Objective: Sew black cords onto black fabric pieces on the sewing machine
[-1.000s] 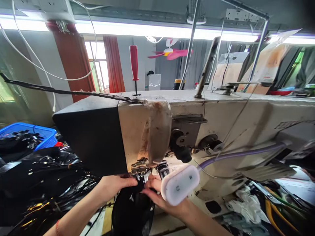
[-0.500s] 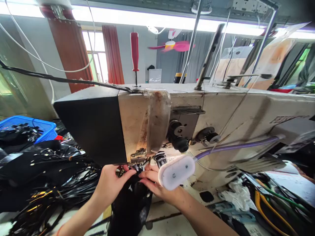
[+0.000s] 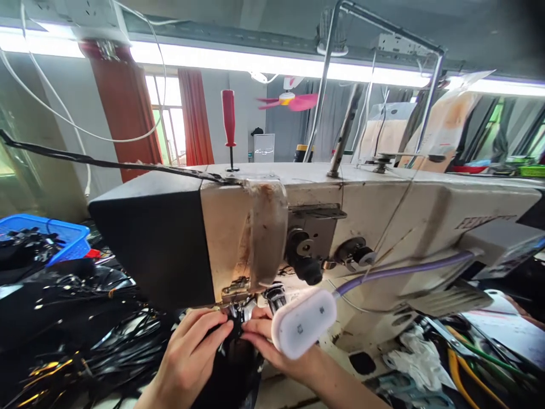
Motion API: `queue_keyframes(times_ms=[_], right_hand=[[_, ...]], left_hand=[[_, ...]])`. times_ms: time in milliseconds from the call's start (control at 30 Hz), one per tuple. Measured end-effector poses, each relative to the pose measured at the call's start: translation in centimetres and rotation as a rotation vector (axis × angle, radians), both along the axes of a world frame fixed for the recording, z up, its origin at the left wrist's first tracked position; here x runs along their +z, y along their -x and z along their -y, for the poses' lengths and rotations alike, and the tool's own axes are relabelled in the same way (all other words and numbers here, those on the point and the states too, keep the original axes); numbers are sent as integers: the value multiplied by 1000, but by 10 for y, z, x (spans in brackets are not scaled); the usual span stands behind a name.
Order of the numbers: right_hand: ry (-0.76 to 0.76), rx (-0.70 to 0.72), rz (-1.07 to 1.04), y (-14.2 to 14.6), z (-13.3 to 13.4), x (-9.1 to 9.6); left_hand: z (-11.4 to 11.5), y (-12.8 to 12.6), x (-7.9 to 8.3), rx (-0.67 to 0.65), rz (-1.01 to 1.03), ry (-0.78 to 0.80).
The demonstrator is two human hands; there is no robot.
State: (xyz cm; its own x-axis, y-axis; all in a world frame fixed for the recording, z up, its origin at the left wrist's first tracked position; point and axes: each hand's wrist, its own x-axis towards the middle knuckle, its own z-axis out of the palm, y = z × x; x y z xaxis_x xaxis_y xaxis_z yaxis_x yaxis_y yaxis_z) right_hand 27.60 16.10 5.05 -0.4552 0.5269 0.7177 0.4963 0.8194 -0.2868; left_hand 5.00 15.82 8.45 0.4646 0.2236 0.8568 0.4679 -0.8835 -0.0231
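Observation:
My left hand [image 3: 189, 349] is closed in a pinch on the black fabric [image 3: 235, 372], close under the head of the sewing machine [image 3: 230, 227]. My right hand [image 3: 279, 346] grips the same fabric from the right, thumb and fingers together, partly behind a white oval lamp [image 3: 304, 322]. Between the fingertips of both hands is the metal presser foot area [image 3: 247, 309], where the small details are hard to make out. The rest of the black fabric hangs down toward me between my forearms.
Black straps and cords [image 3: 106, 341] lie heaped at left, with a blue basket [image 3: 70, 238] behind. Yellow-handled scissors [image 3: 462, 378] and crumpled white tissue [image 3: 415, 355] lie at right. A red screwdriver [image 3: 229, 119] stands on the machine top.
My left hand has turned, its back now facing up and its fingers flatter against the fabric. My right hand stays pinched at the fabric. The view has tilted upward a little.

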Motion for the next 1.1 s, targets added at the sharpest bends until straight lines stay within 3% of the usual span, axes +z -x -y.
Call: queue_keyframes(times_ms=[267,633,1100], right_hand=[[17,-66,-2,1,4,2],[34,-48,45,1,7,12],[-23,-67,9,2,4,-3]], left_hand=[[2,1,-3,-27,12,68],[0,7,-6,-71,-75,16],[1,5,-8,-24,-54,21]])
